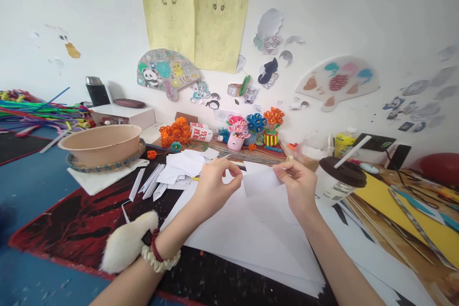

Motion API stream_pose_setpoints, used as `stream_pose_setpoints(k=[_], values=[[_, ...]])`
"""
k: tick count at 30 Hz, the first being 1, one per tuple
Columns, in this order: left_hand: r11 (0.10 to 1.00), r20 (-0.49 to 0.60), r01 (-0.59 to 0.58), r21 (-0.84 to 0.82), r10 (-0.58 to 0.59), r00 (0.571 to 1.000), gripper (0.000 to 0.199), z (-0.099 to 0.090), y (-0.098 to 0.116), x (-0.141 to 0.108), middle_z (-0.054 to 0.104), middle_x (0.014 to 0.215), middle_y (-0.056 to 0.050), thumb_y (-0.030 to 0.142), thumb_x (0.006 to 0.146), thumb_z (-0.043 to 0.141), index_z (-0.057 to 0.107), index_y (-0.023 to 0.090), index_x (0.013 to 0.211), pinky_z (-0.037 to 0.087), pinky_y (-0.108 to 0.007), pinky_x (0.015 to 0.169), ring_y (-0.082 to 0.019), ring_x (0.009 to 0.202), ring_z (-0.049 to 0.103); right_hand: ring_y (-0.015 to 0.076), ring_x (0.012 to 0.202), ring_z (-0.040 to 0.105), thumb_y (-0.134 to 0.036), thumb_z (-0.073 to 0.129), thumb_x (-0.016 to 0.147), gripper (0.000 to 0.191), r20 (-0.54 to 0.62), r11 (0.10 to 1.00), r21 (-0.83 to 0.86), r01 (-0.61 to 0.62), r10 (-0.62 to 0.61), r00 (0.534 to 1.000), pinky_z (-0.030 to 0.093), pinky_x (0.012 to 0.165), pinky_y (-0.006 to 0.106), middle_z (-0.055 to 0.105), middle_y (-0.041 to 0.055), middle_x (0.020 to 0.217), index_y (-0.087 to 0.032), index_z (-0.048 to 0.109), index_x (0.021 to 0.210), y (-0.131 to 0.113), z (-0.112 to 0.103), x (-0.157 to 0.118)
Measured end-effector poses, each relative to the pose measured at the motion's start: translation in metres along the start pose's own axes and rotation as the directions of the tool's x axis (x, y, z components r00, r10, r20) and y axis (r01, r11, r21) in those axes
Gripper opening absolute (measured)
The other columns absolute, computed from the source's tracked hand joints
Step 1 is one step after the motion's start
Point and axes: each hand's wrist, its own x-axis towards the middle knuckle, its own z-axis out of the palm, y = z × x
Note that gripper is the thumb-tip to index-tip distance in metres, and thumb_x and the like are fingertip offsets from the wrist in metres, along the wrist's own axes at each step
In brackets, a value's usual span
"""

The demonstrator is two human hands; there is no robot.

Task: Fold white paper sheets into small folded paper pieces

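A small white piece of paper (263,183) is stretched upright between my two hands. My left hand (217,189) pinches its left edge with thumb and forefinger, the two curled into a loop. At the paper's upper right corner, my right hand (298,186) grips it between thumb and fingers. Beneath lie large white sheets (247,229), stacked on a dark mat. Cut and folded white paper pieces (181,167) are heaped just beyond my left hand. A cream fluffy object (131,241) rests by my left wrist.
Left stands a beige basin (102,146) on a woven ring. A lidded cup with a straw (340,179) stands close to my right hand. Behind are small flower pots (271,138) and orange craft flowers (175,132) against the wall. Yellow card (394,201) lies at right.
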Motion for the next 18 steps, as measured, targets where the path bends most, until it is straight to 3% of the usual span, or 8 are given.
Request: stream_pose_setpoints(k=[3, 7, 9, 11, 13, 15, 18], values=[[1.000, -0.013, 0.007, -0.006, -0.007, 1.000, 0.008, -0.001, 0.000, 0.000, 0.066, 0.076, 0.002, 0.018, 0.074, 0.056, 0.060, 0.021, 0.067, 0.039, -0.029, 0.070, -0.015, 0.074, 0.053, 0.0147, 0.055, 0.049, -0.031, 0.071, 0.067, 0.018, -0.054, 1.000, -0.015, -0.022, 0.021, 0.998, 0.036, 0.051, 0.027, 0.055, -0.0004, 0.058, -0.018, 0.059, 0.062, 0.006, -0.003, 0.003], [0.999, -0.037, 0.032, -0.025, -0.032, 0.999, 0.008, -0.004, 0.000, 0.001, 0.067, 0.077, 0.001, 0.017, 0.073, 0.056, 0.060, 0.020, 0.067, 0.040, -0.027, 0.069, -0.015, 0.074, 0.054, 0.0166, 0.062, 0.055, -0.034, 0.071, 0.067, 0.020, -0.278, 0.999, -0.024, -0.048, 0.040, 0.960, 0.042, 0.057, 0.028, 0.060, 0.0017, 0.067, -0.017, 0.059, 0.066, 0.014, -0.005, 0.005], [0.998, -0.009, 0.045, -0.038, -0.045, 0.999, 0.008, -0.003, -0.001, 0.001, 0.067, 0.079, 0.001, 0.019, 0.075, 0.055, 0.061, 0.020, 0.070, 0.041, -0.026, 0.067, -0.015, 0.072, 0.054, 0.0174, 0.063, 0.056, -0.037, 0.069, 0.069, 0.022, -0.285, 0.996, -0.081, -0.039, 0.014, 0.958, 0.043, 0.058, 0.029, 0.062, 0.0028, 0.070, -0.017, 0.060, 0.069, 0.012, -0.001, 0.002], [0.996, 0.054, 0.067, -0.051, -0.065, 0.996, 0.012, 0.000, -0.004, 0.001, 0.068, 0.081, 0.000, 0.025, 0.078, 0.053, 0.063, 0.019, 0.073, 0.041, -0.026, 0.065, -0.015, 0.070, 0.055, 0.0176, 0.063, 0.056, -0.039, 0.066, 0.072, 0.022, -0.174, 0.985, -0.173, -0.009, -0.021, 0.985, 0.044, 0.059, 0.029, 0.062, 0.0029, 0.069, -0.017, 0.061, 0.069, 0.003, 0.007, -0.005], [0.991, 0.124, 0.106, -0.084, -0.095, 0.988, 0.023, 0.005, -0.007, 0.000, 0.069, 0.081, -0.002, 0.034, 0.083, 0.047, 0.064, 0.019, 0.078, 0.042, -0.027, 0.062, -0.015, 0.067, 0.057, 0.0189, 0.070, 0.058, -0.039, 0.063, 0.076, 0.021, 0.019, 0.978, -0.203, 0.045, -0.042, 0.999, 0.046, 0.063, 0.029, 0.064, 0.0038, 0.073, -0.018, 0.063, 0.074, -0.008, 0.016, -0.014], [0.975, 0.172, 0.162, -0.153, -0.136, 0.976, 0.034, 0.010, -0.010, 0.000, 0.068, 0.081, -0.004, 0.042, 0.087, 0.040, 0.063, 0.017, 0.085, 0.043, -0.027, 0.061, -0.015, 0.065, 0.059, 0.0209, 0.082, 0.059, -0.040, 0.061, 0.078, 0.021, 0.192, 0.989, -0.135, 0.066, -0.039, 0.981, 0.048, 0.064, 0.029, 0.066, 0.0056, 0.085, -0.020, 0.064, 0.079, -0.018, 0.023, -0.021], [0.940, 0.187, 0.230, -0.252, -0.186, 0.965, 0.038, 0.014, -0.011, 0.001, 0.068, 0.082, -0.006, 0.044, 0.087, 0.037, 0.061, 0.015, 0.091, 0.044, -0.027, 0.059, -0.015, 0.062, 0.059, 0.0209, 0.087, 0.059, -0.044, 0.057, 0.082, 0.026, 0.422, 1.000, 0.002, 0.022, -0.020, 0.906, 0.050, 0.065, 0.029, 0.063, 0.0075, 0.100, -0.022, 0.064, 0.093, -0.023, 0.029, -0.026]])
